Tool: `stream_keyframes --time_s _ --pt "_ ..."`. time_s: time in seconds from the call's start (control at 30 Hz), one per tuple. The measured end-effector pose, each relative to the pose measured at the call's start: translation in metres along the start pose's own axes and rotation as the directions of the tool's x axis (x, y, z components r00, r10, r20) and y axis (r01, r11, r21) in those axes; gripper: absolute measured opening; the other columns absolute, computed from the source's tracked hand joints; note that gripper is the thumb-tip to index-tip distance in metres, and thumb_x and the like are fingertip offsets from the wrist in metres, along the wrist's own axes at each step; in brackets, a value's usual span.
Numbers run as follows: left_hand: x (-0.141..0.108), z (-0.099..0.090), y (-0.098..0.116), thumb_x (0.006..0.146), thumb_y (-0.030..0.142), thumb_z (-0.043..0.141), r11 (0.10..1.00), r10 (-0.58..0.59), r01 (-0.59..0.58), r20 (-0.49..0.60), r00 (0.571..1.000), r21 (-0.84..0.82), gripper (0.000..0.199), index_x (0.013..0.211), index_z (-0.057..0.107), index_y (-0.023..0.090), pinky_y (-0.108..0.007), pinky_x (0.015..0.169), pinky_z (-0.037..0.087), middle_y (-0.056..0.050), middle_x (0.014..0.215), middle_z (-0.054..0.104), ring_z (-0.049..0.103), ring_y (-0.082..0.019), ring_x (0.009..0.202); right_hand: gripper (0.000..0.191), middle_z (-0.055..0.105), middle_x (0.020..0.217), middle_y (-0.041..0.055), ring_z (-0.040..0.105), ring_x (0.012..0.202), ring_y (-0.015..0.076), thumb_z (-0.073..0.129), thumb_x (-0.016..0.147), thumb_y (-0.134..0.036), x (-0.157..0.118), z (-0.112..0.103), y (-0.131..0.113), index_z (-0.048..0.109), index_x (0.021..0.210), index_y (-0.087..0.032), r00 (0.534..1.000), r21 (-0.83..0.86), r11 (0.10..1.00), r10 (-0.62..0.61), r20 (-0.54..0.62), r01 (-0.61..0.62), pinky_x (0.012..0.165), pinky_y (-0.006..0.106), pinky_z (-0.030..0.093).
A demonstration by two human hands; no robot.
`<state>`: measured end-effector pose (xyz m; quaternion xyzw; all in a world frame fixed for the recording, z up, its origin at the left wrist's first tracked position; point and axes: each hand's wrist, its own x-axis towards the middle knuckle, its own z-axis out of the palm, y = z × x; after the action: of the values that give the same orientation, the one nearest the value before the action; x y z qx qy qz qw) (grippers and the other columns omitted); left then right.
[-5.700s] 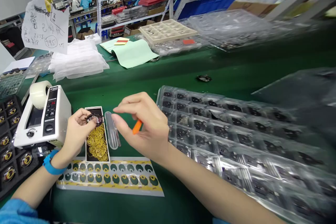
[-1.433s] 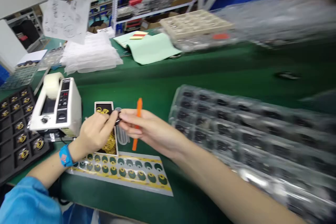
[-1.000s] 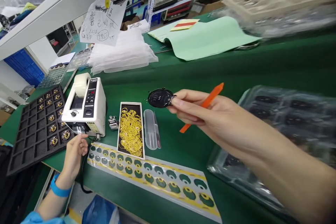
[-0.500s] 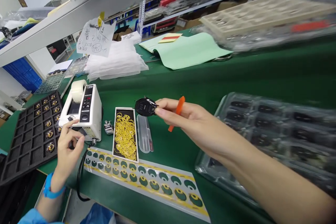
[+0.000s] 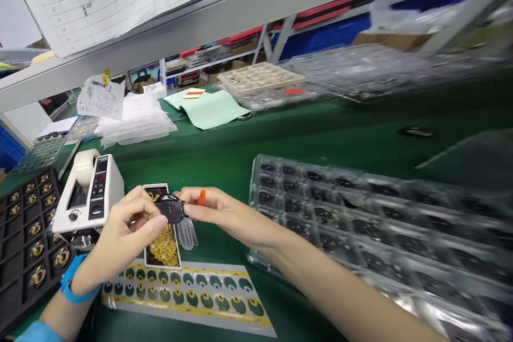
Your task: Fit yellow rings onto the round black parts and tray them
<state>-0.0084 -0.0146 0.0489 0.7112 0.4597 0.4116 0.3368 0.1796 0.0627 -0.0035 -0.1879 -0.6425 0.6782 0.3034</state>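
Note:
A round black watch case is held up over the white box of yellow rings, its flat face toward me. My right hand pinches its right edge between thumb and fingers. An orange strip-like tool sticks up from the same hand, tucked between the fingers. My left hand is closed in a pinch, its thumb tip touching or overlapping the case's left edge. Whether those fingertips grip the case or a small piece is hidden. Left of that hand stands a white tape dispenser with a roll of clear tape.
A black foam tray with several gold-ringed round parts lies far left. In front is a sticker sheet with cut-outs. A clear compartment tray of black parts fills the right. A slim plastic case lies by the box.
My left hand has left the tape dispenser and come right to the watch case. The camera view has turned right, showing more of the clear tray. My right hand still holds the case.

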Motion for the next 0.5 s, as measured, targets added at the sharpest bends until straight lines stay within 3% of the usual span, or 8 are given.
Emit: stream_keyframes --time_s 0.17,0.5 --pt "0.008 0.003 -0.014 0.089 0.026 0.059 1.000 -0.025 0.025 -0.005 1.000 -0.014 0.023 0.067 0.057 0.019 -0.027 0.055 0.026 0.002 0.070 0.039 0.035 -0.012 0.062 0.048 0.041 0.071 -0.0037 0.035 0.065 0.0103 0.062 0.081 -0.063 0.000 0.000 -0.001 0.051 0.072 -0.017 0.997 0.007 0.999 -0.052 0.057 0.052 0.065 0.026 0.029" --pt "0.012 -0.002 -0.017 0.089 0.024 0.058 0.996 -0.062 0.068 0.086 0.994 -0.058 0.021 0.069 0.059 0.018 -0.026 0.054 0.027 0.003 0.071 0.041 0.037 -0.011 0.061 0.045 0.040 0.069 -0.0043 0.034 0.062 0.0090 0.063 0.084 -0.058 -0.002 -0.005 0.001 0.052 0.072 -0.017 0.997 0.034 0.998 -0.056 0.061 0.054 0.061 0.026 0.025"
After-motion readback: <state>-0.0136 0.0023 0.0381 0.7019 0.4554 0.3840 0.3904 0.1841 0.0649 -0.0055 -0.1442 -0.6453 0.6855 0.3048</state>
